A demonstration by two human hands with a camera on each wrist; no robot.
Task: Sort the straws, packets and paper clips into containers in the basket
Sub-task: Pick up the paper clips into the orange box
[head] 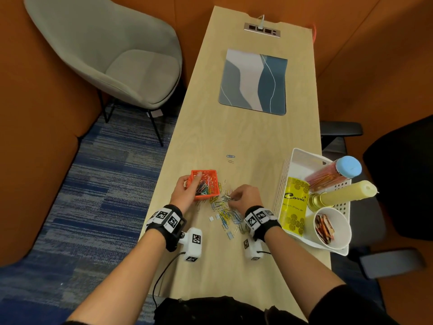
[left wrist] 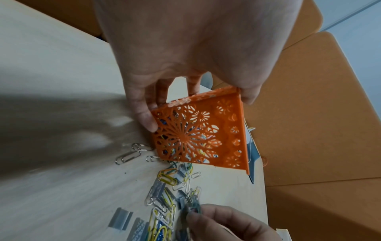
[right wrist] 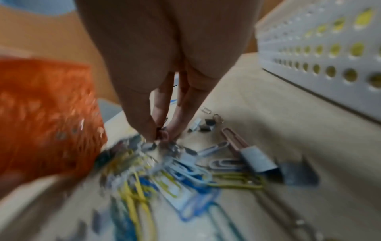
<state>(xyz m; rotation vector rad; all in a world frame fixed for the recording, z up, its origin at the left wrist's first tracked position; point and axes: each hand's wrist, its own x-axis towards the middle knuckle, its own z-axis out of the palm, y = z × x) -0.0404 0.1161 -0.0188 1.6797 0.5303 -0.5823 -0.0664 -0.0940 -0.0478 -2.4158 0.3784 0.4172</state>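
Left hand [head: 186, 192] grips the tilted orange lattice container [head: 206, 184], thumb on its rim; right hand [head: 243, 195] pinches paper clips [head: 226, 197] from the loose pile [head: 225, 213] near the table's [head: 246, 137] front edge. At the right edge, the white perforated basket [head: 284, 179] holds a yellow packet [head: 294, 205] reading "Carrie", a straw jar [head: 335, 172] and a paper cup [head: 335, 225] of sachets.

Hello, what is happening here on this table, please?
A person is sorting paper clips. The left hand holds a small orange box, tilted, with some clips already inside. The right hand pinches clips from the loose pile on the table. Many clips still lie there. The white basket at the right already holds a jar of straws and a cup of packets.
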